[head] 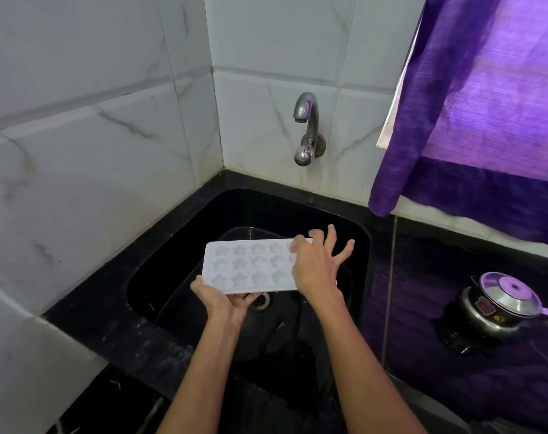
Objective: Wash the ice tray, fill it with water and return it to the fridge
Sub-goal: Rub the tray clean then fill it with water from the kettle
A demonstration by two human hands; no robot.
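Note:
A white ice tray point(244, 265) with star-shaped cells is held level over the black sink point(185, 245), open side up. My left hand point(217, 300) grips its near left corner from below, thumb on the rim. My right hand point(316, 264) lies over the tray's right end with fingers spread and fingertips touching the cells there. The chrome tap point(305, 120) sticks out of the tiled wall above the sink; no water runs from it.
A black stone counter point(109, 327) rings the sink, with the drain point(261, 300) under the tray. A steel pot with a lid point(501, 305) stands on a burner at the right. A purple curtain point(473, 114) hangs over the upper right.

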